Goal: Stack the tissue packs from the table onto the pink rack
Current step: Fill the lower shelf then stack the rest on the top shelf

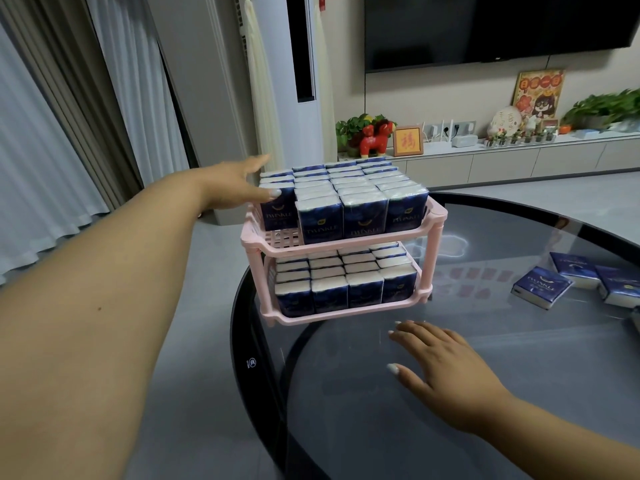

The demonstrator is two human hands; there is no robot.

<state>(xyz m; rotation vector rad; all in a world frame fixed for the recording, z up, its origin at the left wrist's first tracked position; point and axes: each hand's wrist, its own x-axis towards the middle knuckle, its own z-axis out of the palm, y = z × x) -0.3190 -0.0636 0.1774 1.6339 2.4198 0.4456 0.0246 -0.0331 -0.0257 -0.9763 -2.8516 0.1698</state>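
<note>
A two-tier pink rack (pixel 349 241) stands at the left edge of the round glass table (pixel 502 375). Both tiers are packed with several upright dark blue tissue packs (pixel 363 216). My left hand (pixel 235 185) reaches to the upper tier's left side, thumb pressed on the front-left pack (pixel 278 211), fingers stretched behind it. My right hand (pixel 440 362) lies flat and spread on the glass in front of the rack, holding nothing. Three loose tissue packs (pixel 542 287) lie flat on the table at the right.
The table's dark rim (pixel 239 327) curves just below the rack, with grey floor to the left. Behind are curtains (pixel 69 133), a standing air conditioner (pixel 304 64), a wall television (pixel 502 26) and a low cabinet (pixel 502 161) with ornaments and plants.
</note>
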